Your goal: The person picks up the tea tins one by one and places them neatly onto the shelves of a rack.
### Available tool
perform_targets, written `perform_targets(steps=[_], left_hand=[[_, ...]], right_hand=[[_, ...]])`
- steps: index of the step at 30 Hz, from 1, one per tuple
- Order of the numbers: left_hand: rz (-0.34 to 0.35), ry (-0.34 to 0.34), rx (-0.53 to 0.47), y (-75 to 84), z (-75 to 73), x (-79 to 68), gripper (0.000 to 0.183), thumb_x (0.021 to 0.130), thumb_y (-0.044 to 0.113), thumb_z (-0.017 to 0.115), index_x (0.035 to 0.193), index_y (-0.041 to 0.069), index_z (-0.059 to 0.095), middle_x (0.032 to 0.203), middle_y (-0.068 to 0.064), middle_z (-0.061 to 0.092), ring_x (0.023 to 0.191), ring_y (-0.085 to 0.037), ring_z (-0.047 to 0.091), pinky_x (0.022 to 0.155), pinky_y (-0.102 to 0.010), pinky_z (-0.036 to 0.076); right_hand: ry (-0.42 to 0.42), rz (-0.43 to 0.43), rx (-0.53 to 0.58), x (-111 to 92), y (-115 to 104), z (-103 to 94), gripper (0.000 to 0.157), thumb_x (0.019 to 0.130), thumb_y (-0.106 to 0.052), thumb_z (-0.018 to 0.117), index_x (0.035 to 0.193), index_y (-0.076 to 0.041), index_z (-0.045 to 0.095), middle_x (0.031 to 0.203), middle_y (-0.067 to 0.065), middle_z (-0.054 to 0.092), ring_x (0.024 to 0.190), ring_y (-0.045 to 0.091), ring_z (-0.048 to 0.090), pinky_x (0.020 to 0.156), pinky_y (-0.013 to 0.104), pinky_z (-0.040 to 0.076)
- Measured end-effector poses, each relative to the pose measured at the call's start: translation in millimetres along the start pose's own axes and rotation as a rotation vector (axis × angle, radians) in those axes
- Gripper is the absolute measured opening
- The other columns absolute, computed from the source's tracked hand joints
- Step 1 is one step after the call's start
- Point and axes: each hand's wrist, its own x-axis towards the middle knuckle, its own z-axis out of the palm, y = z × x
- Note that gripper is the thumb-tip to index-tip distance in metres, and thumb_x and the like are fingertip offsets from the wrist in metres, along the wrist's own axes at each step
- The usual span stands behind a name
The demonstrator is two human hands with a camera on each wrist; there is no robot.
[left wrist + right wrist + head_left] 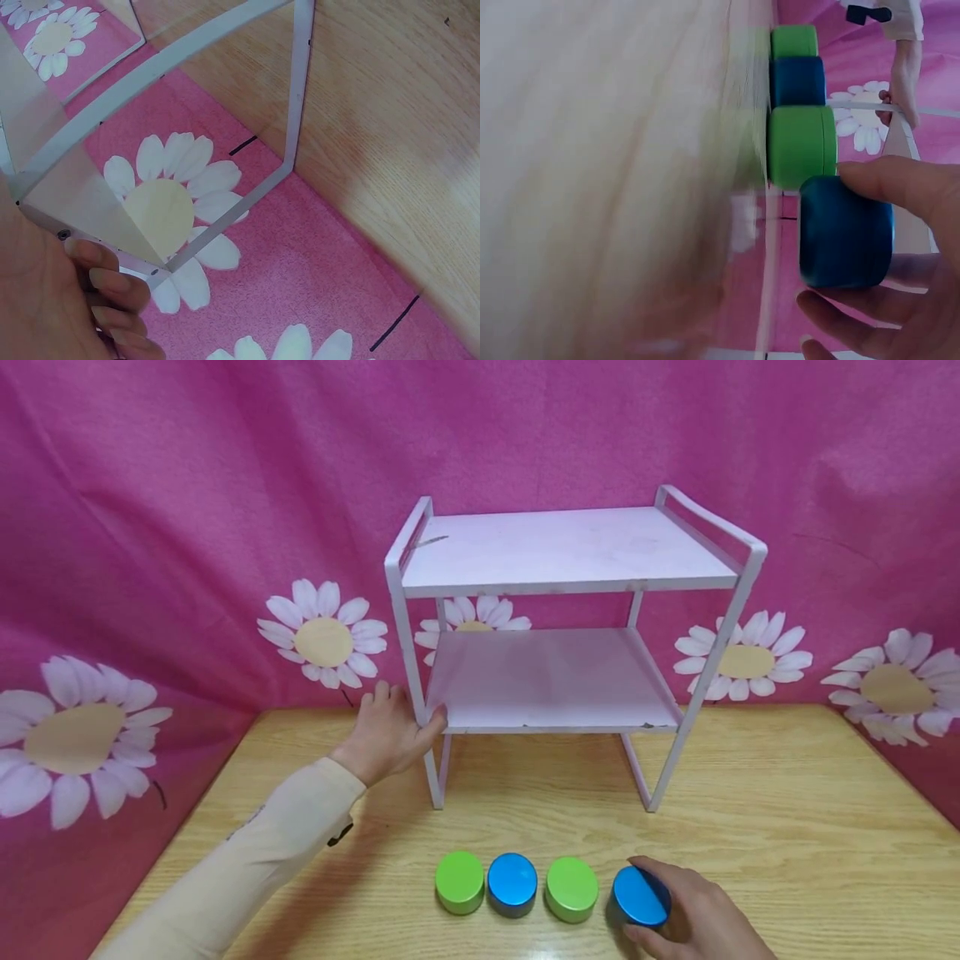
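A white two-tier shelf rack (pixel 570 681) stands on the table, and my left hand (pixel 390 731) grips its left side at the lower board, thumb on the front edge. In the left wrist view the curled fingers (pixel 120 292) lie by the board's end. My right hand (pixel 701 910) holds a round blue tin (pixel 641 897) between thumb and fingers; the right wrist view shows this tin (pixel 846 232) slightly off the tabletop. To its left, in a row, are a green tin (pixel 572 889), another blue tin (pixel 512 885) and another green tin (pixel 460 882).
The wooden table (pixel 810 827) bears the rack and tins. A pink cloth (pixel 540 435) printed with large white daisies hangs behind and along both sides. The rack has raised side rails (pixel 712 522) above its upper board.
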Motion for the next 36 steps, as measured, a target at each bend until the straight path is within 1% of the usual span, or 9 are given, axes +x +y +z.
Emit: perform_targets(steps=[3,5,10,13,19,23,28,30,36], left_hand=[[-0.002,-0.009,-0.010,0.6,-0.8,-0.1,0.042,0.091,0.041,0.048,0.061,0.012,0.046,0.069,-0.005,0.047,0.071,-0.027,0.042,0.064,-0.038,0.033],[-0.003,-0.015,-0.011,1.0,-1.5,0.0,0.042,0.092,0.041,0.048,0.061,0.013,0.046,0.068,-0.005,0.047,0.071,-0.027,0.042,0.063,-0.037,0.033],[0.006,-0.029,-0.007,1.9,-2.6,1.0,0.042,0.092,0.041,0.047,0.061,0.014,0.046,0.067,-0.004,0.047,0.071,-0.026,0.042,0.063,-0.037,0.034],[0.008,-0.040,-0.007,2.1,-3.1,1.5,0.042,0.093,0.041,0.046,0.060,0.014,0.045,0.067,-0.004,0.046,0.070,-0.026,0.041,0.063,-0.036,0.034],[0.007,-0.052,0.000,2.1,-2.9,1.6,0.044,0.093,0.042,0.045,0.059,0.014,0.044,0.066,-0.005,0.045,0.069,-0.027,0.041,0.062,-0.036,0.033],[0.004,-0.046,0.003,2.2,-1.5,1.0,0.045,0.093,0.041,0.045,0.058,0.014,0.042,0.064,-0.005,0.045,0.070,-0.027,0.041,0.061,-0.037,0.034],[0.007,-0.029,0.013,3.1,-0.8,0.0,0.046,0.093,0.041,0.044,0.056,0.013,0.040,0.061,-0.005,0.045,0.068,-0.028,0.041,0.059,-0.036,0.034],[0.010,-0.032,0.017,3.2,-1.1,-0.2,0.046,0.093,0.041,0.044,0.056,0.014,0.040,0.061,-0.004,0.044,0.067,-0.028,0.041,0.058,-0.036,0.034],[0.031,-0.060,0.013,2.1,-2.4,0.3,0.044,0.095,0.041,0.043,0.059,0.014,0.040,0.062,-0.003,0.043,0.067,-0.027,0.040,0.059,-0.035,0.033]], right_hand=[[-0.006,-0.004,0.016,2,-2,-3.8,0.077,0.071,-0.043,0.082,0.132,-0.005,0.054,0.120,0.010,0.061,0.100,0.023,0.059,0.079,0.042,0.054],[-0.018,0.013,0.055,3,-3,-5.6,0.077,0.074,-0.043,0.080,0.133,-0.003,0.052,0.122,0.012,0.061,0.100,0.022,0.060,0.077,0.039,0.055],[0.000,0.022,0.096,4,-9,-8.5,0.075,0.077,-0.043,0.077,0.134,-0.002,0.052,0.123,0.014,0.061,0.098,0.021,0.062,0.075,0.036,0.055],[0.010,0.028,0.101,5,-15,-10.8,0.075,0.076,-0.043,0.078,0.134,-0.004,0.052,0.122,0.012,0.061,0.099,0.021,0.061,0.077,0.036,0.055],[-0.018,0.075,0.110,11,-23,-17.7,0.078,0.076,-0.045,0.077,0.137,-0.005,0.050,0.125,0.011,0.060,0.101,0.022,0.058,0.079,0.039,0.055],[-0.012,0.061,0.098,12,-26,-20.1,0.078,0.076,-0.045,0.077,0.138,-0.007,0.050,0.127,0.011,0.059,0.105,0.024,0.057,0.081,0.039,0.054],[0.007,0.037,0.067,13,-27,-21.1,0.078,0.075,-0.046,0.077,0.137,-0.008,0.050,0.127,0.011,0.058,0.107,0.025,0.057,0.083,0.042,0.053],[0.012,0.016,0.058,13,-28,-20.9,0.077,0.076,-0.046,0.077,0.137,-0.006,0.051,0.127,0.011,0.058,0.107,0.026,0.057,0.083,0.044,0.053],[0.023,0.012,0.059,15,-35,-22.7,0.075,0.074,-0.047,0.078,0.135,-0.011,0.054,0.126,0.005,0.060,0.107,0.022,0.056,0.085,0.040,0.053]])
